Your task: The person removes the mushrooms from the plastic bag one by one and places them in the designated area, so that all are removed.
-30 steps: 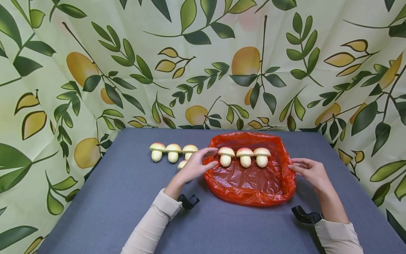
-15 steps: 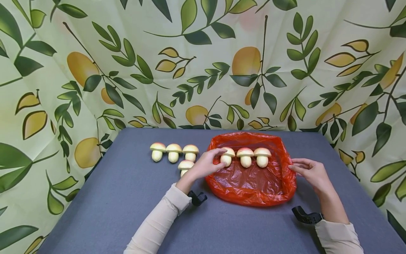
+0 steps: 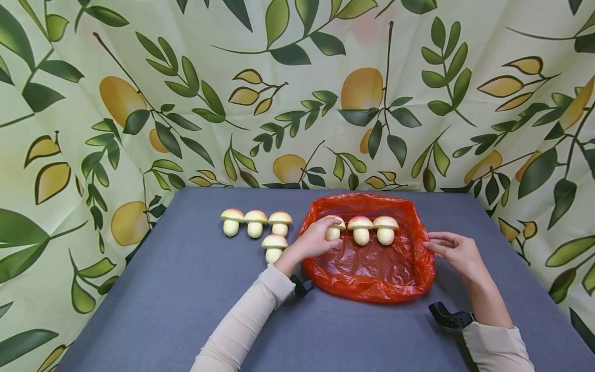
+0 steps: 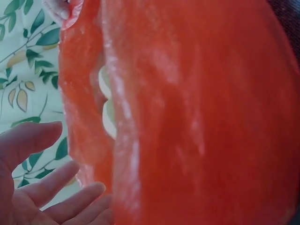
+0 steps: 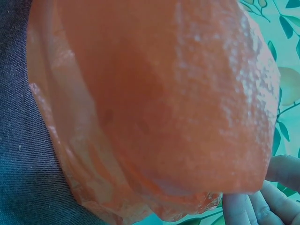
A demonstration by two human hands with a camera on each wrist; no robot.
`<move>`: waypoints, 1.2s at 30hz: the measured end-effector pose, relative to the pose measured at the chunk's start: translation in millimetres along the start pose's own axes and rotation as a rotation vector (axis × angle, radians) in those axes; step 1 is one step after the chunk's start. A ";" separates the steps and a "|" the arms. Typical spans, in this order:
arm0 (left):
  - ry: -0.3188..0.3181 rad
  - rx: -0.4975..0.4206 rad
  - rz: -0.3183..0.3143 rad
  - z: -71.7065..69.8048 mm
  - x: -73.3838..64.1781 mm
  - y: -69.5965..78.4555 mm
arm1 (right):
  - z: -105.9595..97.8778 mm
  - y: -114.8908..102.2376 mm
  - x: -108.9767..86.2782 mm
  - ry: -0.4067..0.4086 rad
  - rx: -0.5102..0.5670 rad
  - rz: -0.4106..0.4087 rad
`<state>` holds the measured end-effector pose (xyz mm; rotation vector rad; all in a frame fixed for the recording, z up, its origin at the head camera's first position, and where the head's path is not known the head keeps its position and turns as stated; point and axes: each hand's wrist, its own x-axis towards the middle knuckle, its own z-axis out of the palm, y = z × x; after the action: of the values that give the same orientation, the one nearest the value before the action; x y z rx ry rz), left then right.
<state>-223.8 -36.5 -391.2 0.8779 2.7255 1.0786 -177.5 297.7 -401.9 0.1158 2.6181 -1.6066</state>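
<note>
nearest the person were the two pale sleeves [image 3: 251,320] with a black band at each wrist, above a blue-grey, cloth-covered counter [image 3: 153,289]. past them stood the translucent red plastic bag [image 3: 367,291], its mouth wide and its rim rolled outward. at its right side the right hand [image 3: 457,253] pinched the rim between thumb and fingers. the left hand [image 3: 316,239] reached over the left rim; its fingers were apart, thumb on the near side and fingertips on the far side of the leftmost mushroom, a cream-stalked one with a domed, pink-tinged yellow cap [image 3: 332,233]. whether they touched it i could not tell

the step seemed to be handling that leftmost mushroom inside the bag. done well, it called for a light spread of the fingers around the cap, a wrist high enough to spare the left rim, and a steady right-hand pinch so the thin wall would not sag or drag the row askew

the leftmost mushroom lay in the bag, toward its far wall, beside the matching middle mushroom [image 3: 361,230] and right-hand mushroom [image 3: 386,230]. each cap pointed to the far side and each stalk to the person, so the long axes ran near to far, roughly parallel. outside, a lone mushroom [image 3: 274,248] and, beyond it, a row of three mushrooms [image 3: 255,223] pointed likewise. farthest hung the leaf-and-fruit-printed cloth [image 3: 307,77]
</note>
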 end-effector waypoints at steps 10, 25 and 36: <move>0.012 0.016 -0.092 7.0 12.2 -6.4 | -0.5 -0.2 0.4 -0.002 -0.009 -0.003; -0.022 -0.004 -0.081 11.3 1.8 -6.7 | -0.1 -0.2 0.4 -0.011 -0.023 0.006; -0.004 -0.018 -0.049 20.6 -9.1 -4.1 | 0.7 -0.6 0.7 -0.006 -0.022 -0.004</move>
<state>-212.5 -31.4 -410.5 0.8050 2.7141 1.0891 -178.2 296.8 -401.8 0.1037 2.6319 -1.5769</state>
